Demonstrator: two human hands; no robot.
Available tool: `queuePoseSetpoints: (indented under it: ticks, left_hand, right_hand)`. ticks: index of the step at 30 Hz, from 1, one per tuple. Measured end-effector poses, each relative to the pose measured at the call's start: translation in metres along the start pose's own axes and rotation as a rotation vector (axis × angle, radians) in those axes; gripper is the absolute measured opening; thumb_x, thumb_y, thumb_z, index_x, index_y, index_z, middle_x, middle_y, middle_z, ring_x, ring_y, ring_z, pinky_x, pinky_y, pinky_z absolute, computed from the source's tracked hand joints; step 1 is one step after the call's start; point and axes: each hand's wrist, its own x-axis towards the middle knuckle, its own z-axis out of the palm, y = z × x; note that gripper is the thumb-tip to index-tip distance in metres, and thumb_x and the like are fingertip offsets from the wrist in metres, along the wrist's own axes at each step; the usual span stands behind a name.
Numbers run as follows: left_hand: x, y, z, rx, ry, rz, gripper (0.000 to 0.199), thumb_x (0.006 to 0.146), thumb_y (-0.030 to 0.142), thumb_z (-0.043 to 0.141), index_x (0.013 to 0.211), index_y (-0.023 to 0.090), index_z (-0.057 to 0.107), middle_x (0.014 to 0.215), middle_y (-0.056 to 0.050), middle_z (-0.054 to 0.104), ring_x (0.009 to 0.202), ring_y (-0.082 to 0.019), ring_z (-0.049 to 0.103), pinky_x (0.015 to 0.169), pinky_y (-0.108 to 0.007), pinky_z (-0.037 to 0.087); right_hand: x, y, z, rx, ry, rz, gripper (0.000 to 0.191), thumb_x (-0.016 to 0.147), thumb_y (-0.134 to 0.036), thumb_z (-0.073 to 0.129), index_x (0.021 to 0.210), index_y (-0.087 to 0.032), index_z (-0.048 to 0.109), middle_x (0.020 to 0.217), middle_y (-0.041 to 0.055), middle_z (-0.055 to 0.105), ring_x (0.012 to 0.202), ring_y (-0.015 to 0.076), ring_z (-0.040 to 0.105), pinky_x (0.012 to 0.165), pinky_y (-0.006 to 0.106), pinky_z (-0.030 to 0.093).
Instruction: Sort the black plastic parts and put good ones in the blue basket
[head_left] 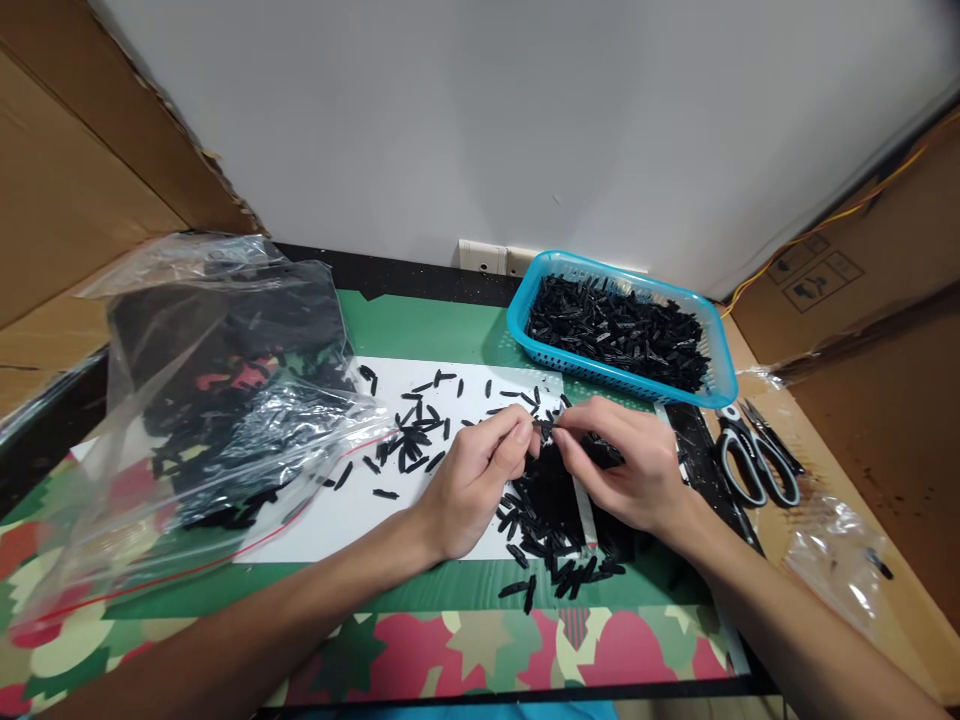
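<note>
My left hand and my right hand meet over the pile, fingertips pinched on a small dark piece. Most of that piece is hidden by the fingers, so its exact kind is unclear. Below them lies a heap of short black strips, partly covered by my right hand. More loose black strips are scattered over a white sheet to the left. Behind my right hand stands a blue plastic basket filled with similar black pieces.
A clear zip bag with black contents covers the left side. On the right lie black-and-grey scissors, another slim metal tool and a small clear bag. Cardboard walls flank the table; a wall socket sits behind.
</note>
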Motion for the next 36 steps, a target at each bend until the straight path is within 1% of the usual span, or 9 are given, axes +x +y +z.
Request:
queuePoseSetpoints:
  ticks: [6,10,13,16,19,25,29,32,36]
  left_hand:
    - [0.006,0.012,0.001,-0.502,-0.159,-0.294,0.011,0.099,0.028,0.060,0.093,0.020,0.056,0.063,0.008,0.035,0.054,-0.010,0.024,0.051,-0.024,0.020]
    - [0.012,0.019,-0.002,-1.123,-0.016,-0.406,0.011,0.089,0.017,0.057,0.099,0.015,0.062,0.080,-0.002,0.053,0.067,-0.011,0.052,0.060,-0.022,0.044]
    - [0.015,0.023,-0.005,-1.227,0.076,-0.409,0.024,0.091,0.020,0.055,0.111,0.011,0.065,0.106,-0.014,0.068,0.097,-0.020,0.070,0.087,-0.030,0.057]
    - [0.014,0.026,-0.005,-1.228,0.061,-0.367,0.038,0.094,0.026,0.054,0.126,0.008,0.062,0.128,-0.021,0.070,0.120,-0.027,0.069,0.108,-0.037,0.053]
    - [0.012,0.026,-0.002,-1.209,0.022,-0.343,0.048,0.098,0.033,0.051,0.141,0.012,0.056,0.132,-0.019,0.070,0.116,-0.022,0.069,0.104,-0.034,0.052]
    - [0.009,0.022,0.000,-1.121,-0.026,-0.336,0.053,0.099,0.038,0.048,0.148,0.019,0.053,0.128,-0.014,0.072,0.108,-0.023,0.069,0.102,-0.037,0.049]
    - [0.012,0.020,0.000,-1.040,-0.034,-0.276,0.041,0.100,0.036,0.048,0.136,0.020,0.057,0.128,-0.015,0.071,0.121,-0.024,0.064,0.108,-0.038,0.045]
    - [0.013,0.015,-0.002,-0.702,-0.011,-0.139,0.025,0.104,0.033,0.052,0.123,0.022,0.063,0.125,-0.010,0.069,0.121,-0.023,0.062,0.106,-0.036,0.045]
    - [0.011,0.008,-0.003,-0.165,0.027,0.007,0.027,0.108,0.043,0.056,0.105,0.020,0.068,0.095,-0.003,0.063,0.091,-0.018,0.058,0.085,-0.030,0.046]
  right_hand:
    - [0.011,0.027,-0.020,-0.401,0.289,-0.006,0.010,0.097,-0.013,0.069,0.092,-0.022,0.068,0.078,0.0047,0.074,0.071,0.0218,0.066,0.075,0.037,0.046]
    - [0.017,0.045,-0.021,-0.582,0.308,0.186,0.022,0.100,-0.028,0.072,0.121,-0.022,0.070,0.109,0.0107,0.080,0.099,0.0313,0.069,0.094,0.048,0.042]
    - [0.014,0.041,-0.016,-0.570,0.258,0.218,0.036,0.099,-0.033,0.075,0.133,-0.023,0.067,0.126,0.0141,0.076,0.114,0.0359,0.066,0.097,0.051,0.040]
    - [0.008,0.022,-0.007,-0.391,0.218,0.051,0.019,0.101,-0.022,0.072,0.120,-0.024,0.071,0.111,0.0102,0.077,0.100,0.0288,0.069,0.088,0.045,0.043]
    - [0.003,0.001,0.004,-0.151,0.100,-0.090,0.022,0.098,-0.014,0.072,0.116,-0.026,0.072,0.103,0.0079,0.078,0.090,0.0255,0.068,0.081,0.043,0.049]
    - [-0.003,-0.011,0.024,0.090,-0.082,-0.002,0.028,0.102,-0.013,0.066,0.125,-0.027,0.073,0.112,0.0084,0.079,0.103,0.0271,0.067,0.088,0.046,0.056]
    - [-0.002,-0.004,0.018,0.224,-0.041,0.096,0.021,0.102,-0.011,0.068,0.113,-0.026,0.076,0.102,0.0049,0.082,0.092,0.0239,0.066,0.084,0.043,0.055]
    - [0.000,0.000,0.010,0.310,0.086,0.188,0.019,0.098,-0.011,0.074,0.107,-0.027,0.079,0.098,0.0039,0.082,0.089,0.0236,0.067,0.083,0.043,0.055]
    - [0.002,0.004,0.005,0.419,0.153,0.279,0.013,0.093,-0.017,0.080,0.101,-0.027,0.082,0.092,0.0043,0.081,0.085,0.0232,0.069,0.078,0.041,0.056]
